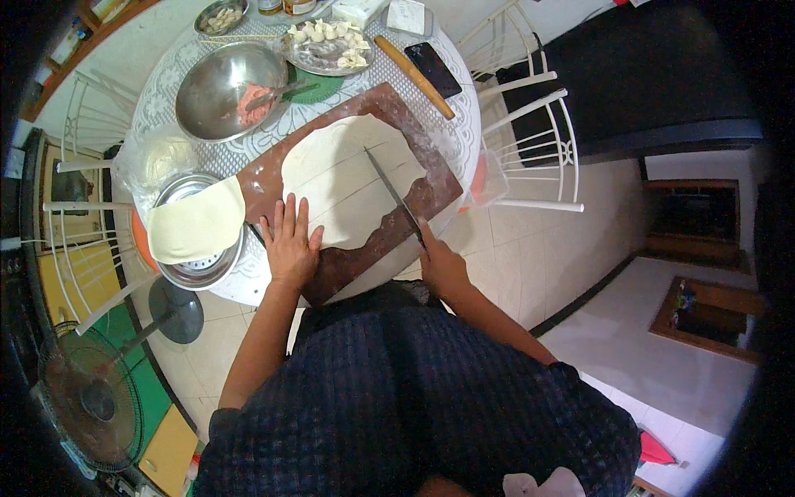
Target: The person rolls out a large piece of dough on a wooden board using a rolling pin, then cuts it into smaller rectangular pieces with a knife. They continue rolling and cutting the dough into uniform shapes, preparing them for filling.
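A rolled-out sheet of dough [348, 180] lies on a floured brown board [267, 168], with several straight cut lines across it. My right hand [442, 264] grips the handle of a long knife [391, 189], whose blade rests over the right part of the sheet, its tip at a cut line. Spread flat, my left hand [290, 248] touches the near left edge of the dough and the board, holding nothing. Left of it, a second piece of dough [195, 220] lies over a metal steamer pan [230, 267].
Beyond the board are a steel bowl [205, 93] with pink filling [253, 104], a plate [301, 59] of shaped dumplings [323, 31], a wooden rolling pin [413, 76] and a phone [433, 68]. White metal chairs [540, 149] flank the round table. A standing fan [96, 401] is at lower left.
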Available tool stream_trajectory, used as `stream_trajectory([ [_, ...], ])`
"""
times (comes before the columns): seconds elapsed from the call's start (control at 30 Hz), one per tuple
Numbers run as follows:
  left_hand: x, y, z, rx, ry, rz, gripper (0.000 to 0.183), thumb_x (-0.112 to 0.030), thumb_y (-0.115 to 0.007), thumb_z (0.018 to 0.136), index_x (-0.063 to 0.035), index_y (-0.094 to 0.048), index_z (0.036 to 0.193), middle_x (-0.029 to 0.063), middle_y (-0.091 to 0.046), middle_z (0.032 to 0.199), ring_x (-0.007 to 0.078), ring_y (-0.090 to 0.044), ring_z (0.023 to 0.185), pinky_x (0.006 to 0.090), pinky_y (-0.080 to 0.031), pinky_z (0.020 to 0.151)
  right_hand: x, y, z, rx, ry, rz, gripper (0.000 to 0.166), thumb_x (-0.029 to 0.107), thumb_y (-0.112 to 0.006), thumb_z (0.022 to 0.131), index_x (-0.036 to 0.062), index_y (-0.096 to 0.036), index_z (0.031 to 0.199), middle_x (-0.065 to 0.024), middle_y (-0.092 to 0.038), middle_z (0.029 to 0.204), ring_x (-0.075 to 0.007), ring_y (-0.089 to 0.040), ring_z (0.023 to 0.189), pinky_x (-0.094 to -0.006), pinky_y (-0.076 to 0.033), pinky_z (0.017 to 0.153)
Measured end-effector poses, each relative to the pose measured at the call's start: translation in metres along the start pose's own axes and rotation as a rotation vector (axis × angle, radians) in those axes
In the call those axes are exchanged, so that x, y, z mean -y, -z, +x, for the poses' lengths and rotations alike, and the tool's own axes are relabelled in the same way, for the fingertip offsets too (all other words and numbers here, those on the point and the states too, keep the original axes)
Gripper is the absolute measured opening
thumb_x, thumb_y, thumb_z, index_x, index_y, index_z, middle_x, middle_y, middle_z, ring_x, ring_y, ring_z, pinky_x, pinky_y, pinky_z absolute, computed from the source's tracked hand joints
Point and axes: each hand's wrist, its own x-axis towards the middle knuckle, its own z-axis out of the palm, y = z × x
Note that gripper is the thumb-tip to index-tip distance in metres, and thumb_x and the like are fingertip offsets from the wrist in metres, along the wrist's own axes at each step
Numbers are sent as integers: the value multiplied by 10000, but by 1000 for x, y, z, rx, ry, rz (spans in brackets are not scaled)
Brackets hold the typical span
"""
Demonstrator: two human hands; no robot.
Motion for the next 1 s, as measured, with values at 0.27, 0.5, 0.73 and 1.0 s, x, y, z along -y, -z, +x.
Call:
stream_trajectory([
  [0.27, 2, -2, -2, 5, 9, -60, 623, -376, -579, 927, -119, -410, 1469, 116, -316, 1561, 324, -275, 1444, 616, -151, 1144, -56, -8, -103, 153, -180, -103, 678, 254, -532, 963, 216, -189, 1546, -219, -636, 979, -402, -650, 821, -508, -526, 697],
  [0.5, 5, -5, -2, 26, -3, -101, 634, -359, -578, 928, -92, -396, 1473, 130, -302, 1566, 332, -261, 1450, 609, -127, 1153, 18, 1, -33, -161, 128, 46, 637, 227, -548, 951, 181, -279, 1527, -233, -630, 993, -405, -630, 924, -499, -502, 789],
  [0.73, 16, -1, -10, 38, -59, -187, 610, -341, -564, 936, -73, -411, 1462, 141, -311, 1557, 340, -254, 1451, 575, -132, 1167, 94, -1, 66, -219, 210, 4, 660, 167, -508, 926, 214, -257, 1535, -245, -627, 981, -429, -626, 887, -527, -490, 790],
  [1.0, 19, -3, -12, -4, -90, -205, 606, -325, -589, 922, -51, -436, 1439, 155, -331, 1543, 355, -283, 1435, 584, -169, 1153, 115, -8, 66, -183, 153, -79, 695, 180, -509, 922, 241, -213, 1548, -229, -629, 970, -439, -631, 820, -531, -500, 772],
])
